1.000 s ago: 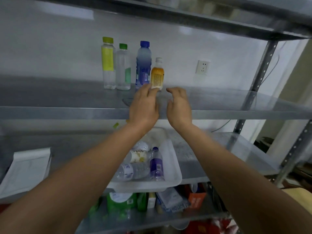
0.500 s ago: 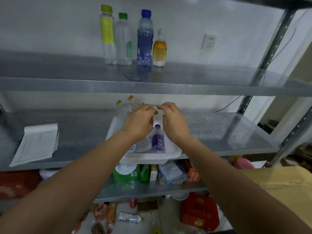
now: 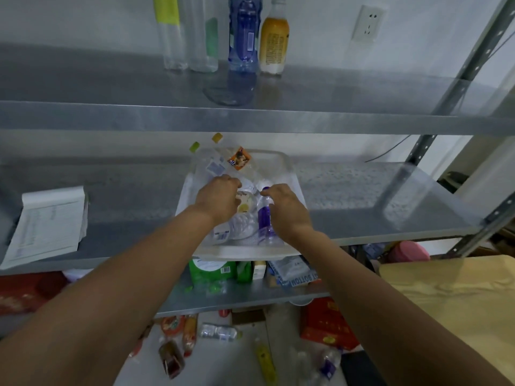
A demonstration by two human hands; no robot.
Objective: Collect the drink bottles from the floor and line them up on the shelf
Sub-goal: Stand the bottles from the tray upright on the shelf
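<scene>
Several drink bottles stand in a row at the back of the upper shelf [image 3: 250, 118]: a yellow-label bottle [image 3: 167, 32], a green-label bottle [image 3: 204, 37], a blue bottle [image 3: 242, 37] and an orange bottle [image 3: 274, 40]. On the middle shelf a white tray [image 3: 242, 253] holds several lying bottles. My right hand [image 3: 284, 207] is closed around the purple bottle [image 3: 263, 218] near its cap. My left hand [image 3: 217, 199] curls down onto clear bottles beside a cream-label bottle [image 3: 246, 203]; its grip is hidden.
More bottles lie on the floor: a clear one [image 3: 218, 331], a yellow one [image 3: 266, 360], a brown one [image 3: 171, 358]. A notepad [image 3: 47, 227] lies left on the middle shelf. Packs [image 3: 209, 271] fill the low shelf. A red box [image 3: 326, 324] and steel post [image 3: 459, 65] stand at right.
Both hands came down from the upper shelf beside the orange bottle into the tray on the middle shelf. My view tilted down, showing the floor.
</scene>
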